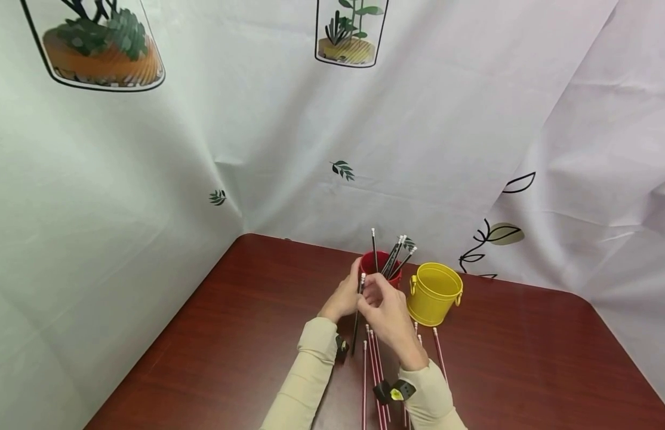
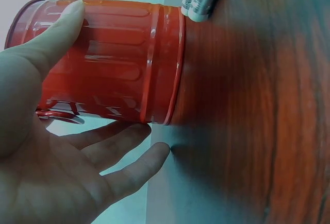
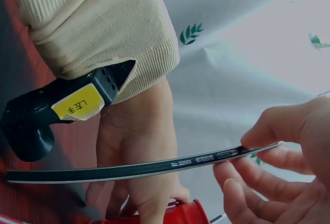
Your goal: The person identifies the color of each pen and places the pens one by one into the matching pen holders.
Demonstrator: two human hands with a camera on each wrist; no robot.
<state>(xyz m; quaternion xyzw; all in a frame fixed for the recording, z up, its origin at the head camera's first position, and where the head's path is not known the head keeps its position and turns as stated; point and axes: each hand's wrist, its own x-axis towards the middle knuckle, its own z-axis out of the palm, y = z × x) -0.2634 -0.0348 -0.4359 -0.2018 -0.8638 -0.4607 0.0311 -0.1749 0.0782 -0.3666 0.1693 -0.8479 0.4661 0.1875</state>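
My left hand (image 1: 343, 298) holds the red bucket (image 2: 113, 59) from the side, thumb along its wall and the other fingers round its far side. Several black pencils (image 1: 390, 263) lean inside that bucket with their white eraser ends up. Between thumb and fingertips, my right hand (image 1: 390, 313) pinches one more black pencil (image 3: 129, 171) near its end. This pencil slants in front of the left hand, outside the bucket, its eraser end up in the head view. Part of the red bucket is hidden behind both hands in the head view.
To the right of the red bucket stands a yellow bucket (image 1: 434, 304) with ring handles. Several red pencils (image 1: 365, 382) lie on the brown table (image 1: 246, 298) below and beside the right forearm. A white patterned cloth (image 1: 289, 119) hangs behind the table.
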